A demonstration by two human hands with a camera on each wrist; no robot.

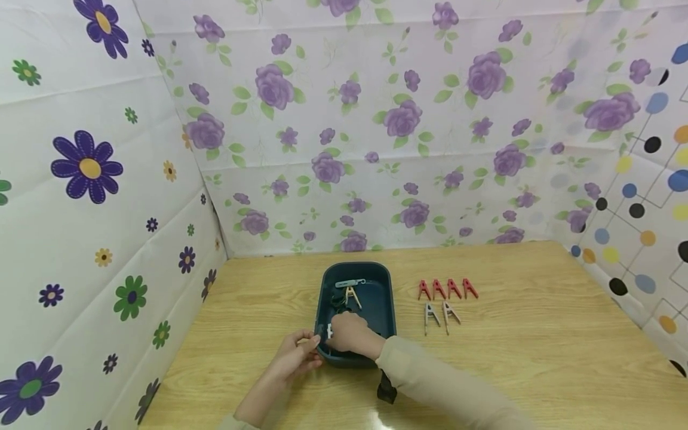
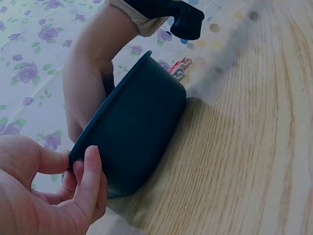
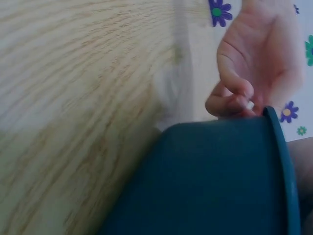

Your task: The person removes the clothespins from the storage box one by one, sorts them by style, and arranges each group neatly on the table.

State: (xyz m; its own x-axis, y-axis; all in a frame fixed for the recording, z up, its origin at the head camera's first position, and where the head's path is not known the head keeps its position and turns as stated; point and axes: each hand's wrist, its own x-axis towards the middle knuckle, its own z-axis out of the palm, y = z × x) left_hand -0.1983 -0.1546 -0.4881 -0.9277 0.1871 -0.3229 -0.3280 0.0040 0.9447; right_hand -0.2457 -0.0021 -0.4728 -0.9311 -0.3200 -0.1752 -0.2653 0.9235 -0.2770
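Note:
A deep dark-blue plastic bin [image 1: 390, 310] stands on the table. At its near left corner my left hand [image 1: 294, 356] pinches the rim, the thumb on the edge and the fingers against the outer wall [image 2: 132, 127]. My right hand [image 1: 350, 333] reaches down inside the bin, its fingertips largely hidden, so its grip is unclear. Beside those fingers shows a small white piece [image 1: 330, 330]. Farther back in the bin lie a beige clothespin [image 1: 351, 295], a pale blue slim item with a hooked end [image 1: 349, 283] and dark thin loops [image 1: 338, 300].
Right of the bin, several red clothespins [image 1: 439, 289] lie in a row, with two greyish-white clothespins [image 1: 432, 314] in front of them. The wooden table [image 1: 527, 334] meets flower-printed cloth at the back and left.

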